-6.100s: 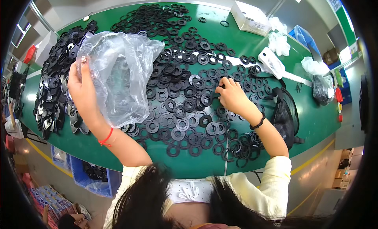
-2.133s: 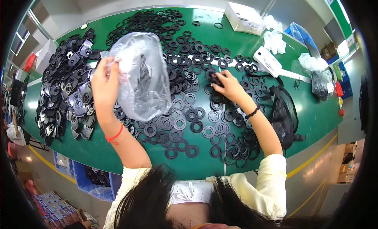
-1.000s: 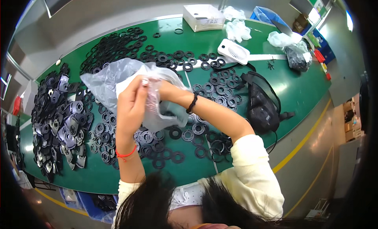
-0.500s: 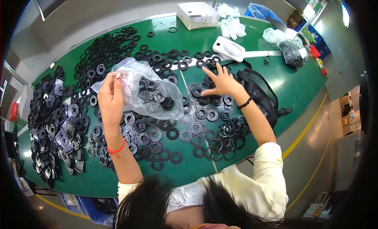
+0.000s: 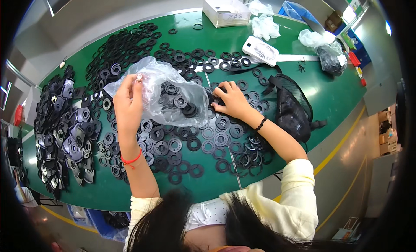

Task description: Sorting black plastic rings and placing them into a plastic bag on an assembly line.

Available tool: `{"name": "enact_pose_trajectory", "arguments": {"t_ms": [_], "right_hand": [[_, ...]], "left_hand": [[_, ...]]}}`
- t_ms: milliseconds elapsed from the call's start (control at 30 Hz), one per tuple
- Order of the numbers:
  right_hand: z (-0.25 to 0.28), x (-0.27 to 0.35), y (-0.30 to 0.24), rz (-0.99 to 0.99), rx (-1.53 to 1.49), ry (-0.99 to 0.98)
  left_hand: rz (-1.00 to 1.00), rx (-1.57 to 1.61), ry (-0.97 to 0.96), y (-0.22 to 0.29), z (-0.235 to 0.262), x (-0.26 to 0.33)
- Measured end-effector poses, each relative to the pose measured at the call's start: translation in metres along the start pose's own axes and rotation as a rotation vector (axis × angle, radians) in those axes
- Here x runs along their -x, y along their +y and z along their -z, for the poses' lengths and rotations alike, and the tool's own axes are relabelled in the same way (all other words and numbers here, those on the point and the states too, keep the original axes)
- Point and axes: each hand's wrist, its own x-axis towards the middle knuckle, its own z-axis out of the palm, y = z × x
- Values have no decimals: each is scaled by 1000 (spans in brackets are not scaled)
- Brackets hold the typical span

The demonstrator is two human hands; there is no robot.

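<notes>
Pinches upper-left edge of clear plastic bag (image 5: pixel 175 117) w/ left hand (image 5: pixel 127 99), thumb & fingers closed on film; prob. held high there so plastic doesn't collapse & to leave right side of bag facing other hand. Has several black flat rings (image 5: pixel 189 109) inside, bunched toward right end, prob. b/c of own weight; can't tell if underside rests on pile or hangs just above. Reaches w/ right hand (image 5: pixel 234 100) to rings just right of bag, fingers curled down & thumb tucked near bag's edge; can't tell if any ring is gripped, contact pts hidden by hand & dark parts. Prob. stays low b/c rings lie flat & overlap, so edges need getting under. More loose black rings (image 5: pixel 189 134) spread below & around bag on green worktop (image 5: pixel 329 91), within easy reach of both hands. At far left, heap of black shaped parts w/ round openings (image 5: pixel 71 130); upper left, dense pile of thinner rings (image 5: pixel 117 50), apparently sorted apart by kind. Right side: black mesh pouch (image 5: pixel 292 109) & white slotted housing (image 5: pixel 260 50), both clear of bag. Farther back, white box (image 5: pixel 226 13) & crumpled clear bags (image 5: pixel 265 27) near far edge, presumably out of the way.
</notes>
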Motion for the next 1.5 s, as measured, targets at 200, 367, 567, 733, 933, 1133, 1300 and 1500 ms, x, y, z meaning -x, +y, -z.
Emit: {"name": "enact_pose_trajectory", "arguments": {"t_ms": [200,367,567,733,933,1133,1300,1500], "right_hand": [[0,-4,-7,-32,22,-43],[-3,-1,-19,27,9,-50],[-5,-8,-10,95,-90,-67],[28,-33,1,-237,-689,28],[101,-54,-19,-485,-1540,-692],[45,-82,-79,9,-1041,-168],[22,-104,-100,219,-325,126],[61,-88,-107,265,-281,-92]], "left_hand": [[11,-20,-13,0,-2,0],[12,-47,11,1,-2,1],[19,-32,-8,-1,-1,0],[-15,-54,2,0,-3,1],[-4,-14,-9,3,-9,4],[9,4,-88,18,-19,8],[-63,-42,-83,22,-21,8],[-16,-40,-13,16,-7,5]]}}
